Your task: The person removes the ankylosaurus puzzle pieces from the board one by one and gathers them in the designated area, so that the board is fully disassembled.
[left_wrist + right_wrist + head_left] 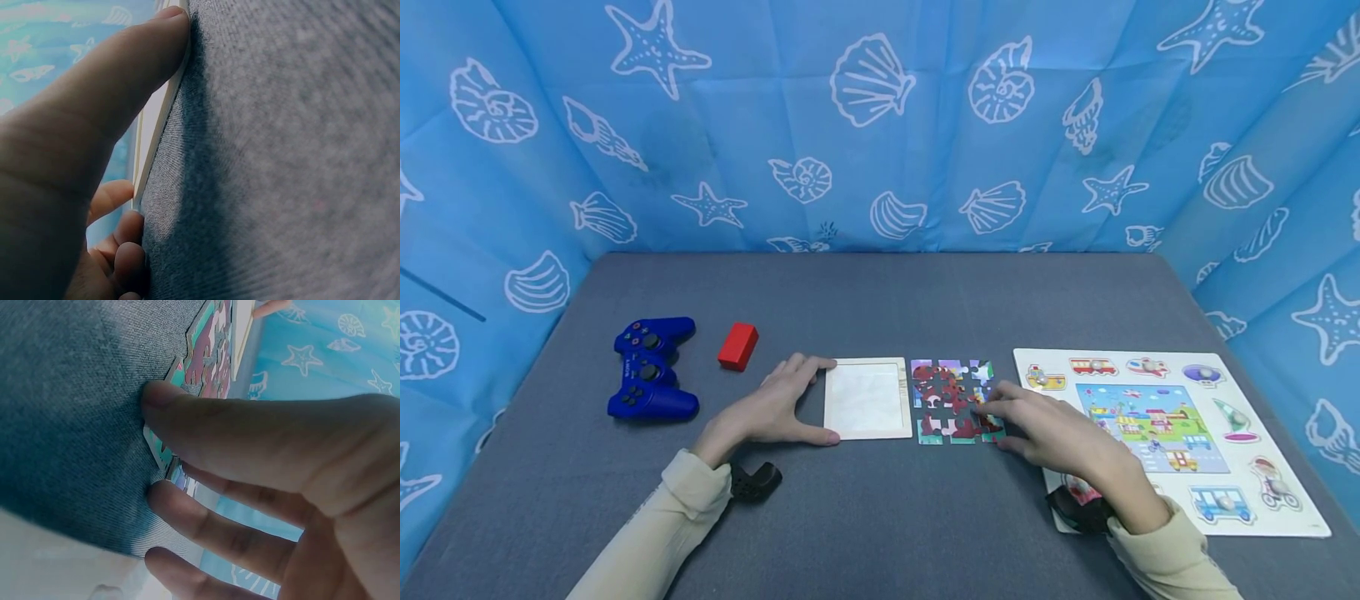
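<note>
A shallow wooden puzzle tray (868,398) lies flat on the table. My left hand (782,404) spans its left side, index finger at the far corner and thumb at the near corner, gripping it between them. Right of the tray, several jigsaw pieces (953,398) with a reddish-brown picture lie in loose rows, narrow gaps between them. My right hand (1048,421) is at their right column. Its thumb and index finger pinch a green-edged puzzle piece (157,447) low over the cloth, partly hidden by the fingers. The other fingers are spread beside it.
A white peg-puzzle board (1285,500) with vehicle pictures lies under and beyond my right wrist. At the left are a blue game controller (651,371) and a red block (738,347). Blue shell-print curtains (850,125) stand around the grey table (865,292).
</note>
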`<action>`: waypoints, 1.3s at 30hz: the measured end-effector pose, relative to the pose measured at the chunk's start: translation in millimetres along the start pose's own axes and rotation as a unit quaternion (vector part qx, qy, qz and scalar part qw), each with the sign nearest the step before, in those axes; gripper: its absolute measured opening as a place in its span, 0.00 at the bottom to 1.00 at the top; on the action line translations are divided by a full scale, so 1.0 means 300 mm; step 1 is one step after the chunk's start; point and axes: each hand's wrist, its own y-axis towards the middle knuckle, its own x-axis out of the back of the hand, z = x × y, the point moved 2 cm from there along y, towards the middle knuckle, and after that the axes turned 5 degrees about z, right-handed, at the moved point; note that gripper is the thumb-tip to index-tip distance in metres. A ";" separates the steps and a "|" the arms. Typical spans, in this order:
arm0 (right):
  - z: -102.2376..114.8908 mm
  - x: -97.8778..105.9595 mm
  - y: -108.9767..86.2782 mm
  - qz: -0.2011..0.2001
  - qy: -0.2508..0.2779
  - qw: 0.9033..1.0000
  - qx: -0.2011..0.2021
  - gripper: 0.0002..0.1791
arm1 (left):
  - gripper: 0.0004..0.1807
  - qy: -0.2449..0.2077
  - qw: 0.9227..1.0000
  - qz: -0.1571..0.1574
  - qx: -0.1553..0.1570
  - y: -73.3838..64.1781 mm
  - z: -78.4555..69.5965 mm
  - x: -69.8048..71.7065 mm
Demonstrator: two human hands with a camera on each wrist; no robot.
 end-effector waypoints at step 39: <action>0.042 -0.013 0.028 -0.132 -0.021 0.991 0.026 0.26 | 0.49 0.009 0.995 -0.098 -0.021 -0.048 0.010 -0.008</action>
